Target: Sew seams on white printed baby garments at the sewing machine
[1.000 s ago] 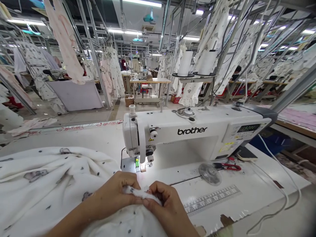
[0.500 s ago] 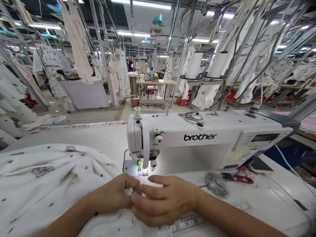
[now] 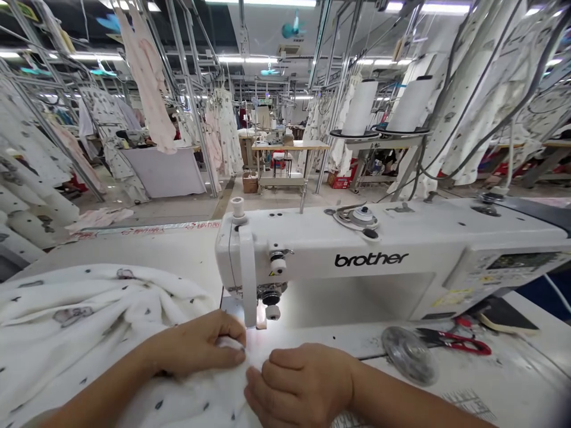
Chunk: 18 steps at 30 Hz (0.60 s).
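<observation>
White printed fabric (image 3: 147, 303) with small dark motifs lies bunched over the left of the sewing table and runs under both hands. My left hand (image 3: 196, 345) pinches a fold of it between thumb and fingers, just in front of the needle area. To its right, my right hand (image 3: 303, 380) is closed with curled fingers on the fabric's edge; the fingertips are partly hidden. The white sewing machine (image 3: 312, 238) stands directly beyond the hands, its lit presser-foot area partly hidden behind the left hand and the machine head.
Red-handled thread snips (image 3: 464, 342) and a clear round plastic disc (image 3: 410, 355) lie right of my right hand. A printed ruler scale (image 3: 468, 404) marks the tabletop. Two white thread cones (image 3: 360, 107) stand behind the machine. Garments (image 3: 147, 83) hang from rails further back.
My right hand has moved down, away from the left hand, and its fingers have curled closed. The left hand still pinches the fabric. The camera view has shifted closer to the machine.
</observation>
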Each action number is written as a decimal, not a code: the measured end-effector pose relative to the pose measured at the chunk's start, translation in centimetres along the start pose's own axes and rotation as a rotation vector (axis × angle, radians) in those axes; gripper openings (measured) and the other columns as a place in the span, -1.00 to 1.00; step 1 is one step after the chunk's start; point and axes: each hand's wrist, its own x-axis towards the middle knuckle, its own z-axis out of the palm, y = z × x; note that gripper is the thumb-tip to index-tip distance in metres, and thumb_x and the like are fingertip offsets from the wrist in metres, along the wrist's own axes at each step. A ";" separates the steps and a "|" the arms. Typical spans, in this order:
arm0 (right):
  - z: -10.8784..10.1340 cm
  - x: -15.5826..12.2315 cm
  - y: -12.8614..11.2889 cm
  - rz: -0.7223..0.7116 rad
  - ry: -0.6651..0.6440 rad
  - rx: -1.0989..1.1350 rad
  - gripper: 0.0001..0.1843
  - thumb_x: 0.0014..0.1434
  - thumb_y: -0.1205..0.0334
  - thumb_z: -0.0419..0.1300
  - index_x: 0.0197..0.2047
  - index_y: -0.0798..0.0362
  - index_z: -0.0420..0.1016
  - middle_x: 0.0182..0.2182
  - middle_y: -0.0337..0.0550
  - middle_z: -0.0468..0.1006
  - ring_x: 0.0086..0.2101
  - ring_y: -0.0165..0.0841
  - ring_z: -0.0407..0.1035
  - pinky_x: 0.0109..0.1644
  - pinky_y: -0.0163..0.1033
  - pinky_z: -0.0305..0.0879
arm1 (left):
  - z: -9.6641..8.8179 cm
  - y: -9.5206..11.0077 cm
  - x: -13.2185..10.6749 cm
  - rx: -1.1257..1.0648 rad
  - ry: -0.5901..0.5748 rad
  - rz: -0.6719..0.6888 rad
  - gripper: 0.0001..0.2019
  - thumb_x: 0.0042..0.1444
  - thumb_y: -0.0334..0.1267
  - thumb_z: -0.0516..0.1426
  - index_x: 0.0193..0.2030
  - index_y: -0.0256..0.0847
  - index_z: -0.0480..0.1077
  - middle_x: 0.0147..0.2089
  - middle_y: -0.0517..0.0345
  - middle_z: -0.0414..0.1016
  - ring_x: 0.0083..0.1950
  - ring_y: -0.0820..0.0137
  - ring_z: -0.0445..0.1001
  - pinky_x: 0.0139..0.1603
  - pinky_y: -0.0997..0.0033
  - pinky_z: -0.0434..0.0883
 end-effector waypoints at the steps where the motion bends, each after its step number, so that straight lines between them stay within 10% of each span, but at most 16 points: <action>1: 0.1 -0.1 0.0 0.010 -0.001 -0.005 -0.66 0.31 0.34 0.01 -0.23 0.24 0.62 -0.22 0.04 0.57 -0.34 -0.33 0.39 -0.33 -0.29 0.36 | -0.3 0.5 0.0 0.096 0.038 -0.021 -0.83 0.09 -0.15 0.12 -0.30 -0.19 0.43 -0.29 0.21 0.47 -0.21 0.30 0.41 -0.19 0.45 0.30; 7: 0.7 -0.5 0.2 0.076 -0.078 0.045 -0.77 0.28 0.46 0.07 -0.29 0.25 0.57 -0.26 -0.02 0.54 -0.36 -0.34 0.35 -0.33 -0.25 0.29 | -0.2 2.2 0.2 0.414 0.195 -0.057 -0.89 0.10 -0.30 0.05 -0.33 -0.18 0.39 -0.28 0.18 0.49 -0.23 0.31 0.45 -0.20 0.41 0.29; 13: 0.8 -0.7 0.3 0.277 -0.236 0.225 -0.83 0.35 0.40 0.11 -0.28 0.15 0.48 -0.27 -0.13 0.52 -0.11 -0.31 0.34 0.11 -0.20 0.21 | 1.3 1.1 1.0 0.492 0.293 -0.148 -0.89 0.12 -0.32 0.02 -0.35 -0.19 0.36 -0.28 0.07 0.49 -0.17 0.18 0.42 -0.12 0.23 0.28; 18: 0.9 -0.9 0.0 0.422 -0.317 0.329 -0.84 0.37 0.40 0.09 -0.28 0.08 0.42 -0.25 -0.25 0.52 -0.19 -0.40 0.36 -0.05 -0.31 0.25 | 2.8 0.0 0.3 0.662 0.434 -0.183 -0.85 0.19 -0.37 -0.03 -0.36 -0.17 0.31 -0.28 0.11 0.44 -0.16 0.17 0.38 0.04 -0.03 0.20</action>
